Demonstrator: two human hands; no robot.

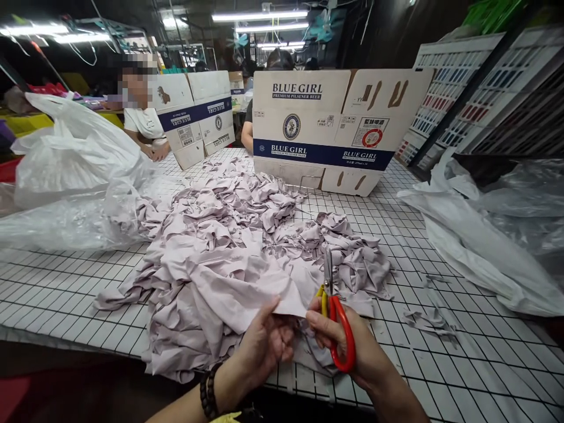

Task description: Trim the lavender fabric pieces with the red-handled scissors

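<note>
A large heap of pale mauve fabric pieces (211, 235) covers the middle of the checked table. My left hand (267, 341), with a dark bead bracelet at its wrist, pinches the edge of a fabric piece (259, 294) between thumb and fingers. Scissors with red and yellow handles (341, 338) sit in my right hand (352, 343), their blades pointing up and away from me. The thumb and forefinger of that hand are also at the corner of the same piece. Part of the fabric below my fingers is hidden.
Printed white cardboard boxes (304, 117) stand at the table's far side. Clear and white plastic bags lie at the left (79, 153) and right (480, 229). Small scraps (432, 322) are on the checked table (476, 358). A person (147, 126) sits beyond the left box.
</note>
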